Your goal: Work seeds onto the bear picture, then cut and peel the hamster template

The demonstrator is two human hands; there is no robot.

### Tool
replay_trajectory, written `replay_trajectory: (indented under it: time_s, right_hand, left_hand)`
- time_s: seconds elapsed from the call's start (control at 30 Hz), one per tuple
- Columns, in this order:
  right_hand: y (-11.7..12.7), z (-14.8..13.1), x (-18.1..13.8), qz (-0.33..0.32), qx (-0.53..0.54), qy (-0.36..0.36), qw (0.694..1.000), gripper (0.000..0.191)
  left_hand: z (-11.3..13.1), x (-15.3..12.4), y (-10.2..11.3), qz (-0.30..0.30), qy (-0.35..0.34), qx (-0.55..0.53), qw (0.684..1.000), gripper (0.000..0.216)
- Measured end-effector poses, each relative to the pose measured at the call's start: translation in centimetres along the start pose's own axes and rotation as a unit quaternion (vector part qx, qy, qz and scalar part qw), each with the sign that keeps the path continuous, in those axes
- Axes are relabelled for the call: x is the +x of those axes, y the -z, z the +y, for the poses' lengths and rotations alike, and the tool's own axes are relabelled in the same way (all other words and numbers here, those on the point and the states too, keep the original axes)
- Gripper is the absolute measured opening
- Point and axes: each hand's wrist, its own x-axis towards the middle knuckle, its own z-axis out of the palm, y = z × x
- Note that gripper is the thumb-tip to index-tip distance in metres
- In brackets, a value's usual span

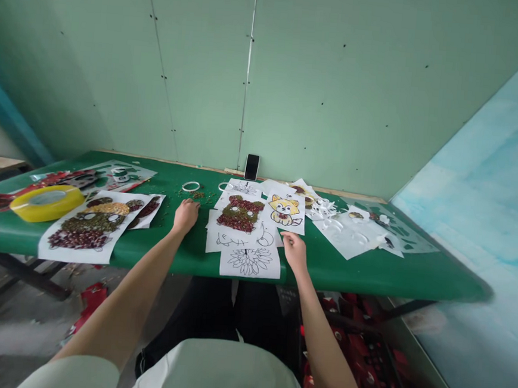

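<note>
My left hand [186, 214] rests on the green table [156, 251] with its fingers curled under, just left of a sheet with a bear picture filled with dark red beans [239, 213]. My right hand [294, 250] lies at the right edge of the paper stack, fingertips pinching or touching the corner of a sheet below the yellow fox drawing [284, 211]. A flower outline sheet [249, 261] lies at the table's near edge between my hands. What the left fingers hold, if anything, is hidden.
A large bean picture [93, 224] and a yellow bowl [46, 202] sit at the left. Two white rings [191, 186] and a phone [251, 166] leaning on the wall are at the back. White paper cut-outs [350, 231] spread to the right. Red boxes [362, 357] lie under the table.
</note>
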Motion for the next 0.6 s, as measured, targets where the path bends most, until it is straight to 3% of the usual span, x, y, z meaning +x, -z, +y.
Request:
replay_trajectory:
  time_s: [0.1, 0.2, 0.43, 0.6]
  right_hand:
    - [-0.2, -1.2, -0.9, 0.008, 0.205, -0.101, 0.973, 0.035]
    - [-1.4, -3.3, -2.5, -0.020, 0.333, -0.158, 0.929, 0.033]
    - [-5.6, -7.6, -4.5, -0.050, 0.480, -0.299, 0.823, 0.017]
    - [-6.7, -8.9, -4.7, -0.029, 0.520, -0.339, 0.784, 0.015]
  left_hand:
    - [0.0, 0.1, 0.0, 0.000, 0.004, -0.004, 1.000, 0.041]
    - [0.0, 0.1, -0.1, 0.001, 0.010, -0.009, 1.000, 0.041]
    - [0.0, 0.2, 0.1, -0.009, 0.001, -0.005, 1.000, 0.043]
    - [-0.1, 0.1, 0.1, -0.001, -0.005, -0.004, 1.000, 0.043]
